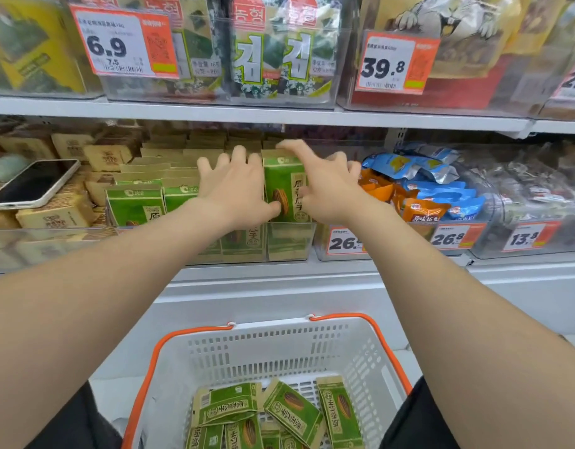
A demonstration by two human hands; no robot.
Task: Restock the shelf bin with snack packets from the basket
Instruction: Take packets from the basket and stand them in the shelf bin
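An upright green snack packet (284, 184) stands at the right end of the front row in the clear shelf bin (289, 243). My right hand (328, 189) pinches it, index finger over its top edge and thumb on its front face. Just to its left, my left hand (234, 186) lies with spread, straight fingers on the neighbouring green packets (135, 205), its thumb touching the packet's front. Below, between my forearms, a white basket (270, 328) with orange handles holds several more green packets (292, 411) lying flat.
A phone (33, 183) lies on brown packets (56, 215) in the bin to the left. Orange and blue packets (422, 189) fill the bin to the right. The shelf above (279, 116) hangs low over the bin, carrying seaweed packs (273, 53) and price tags.
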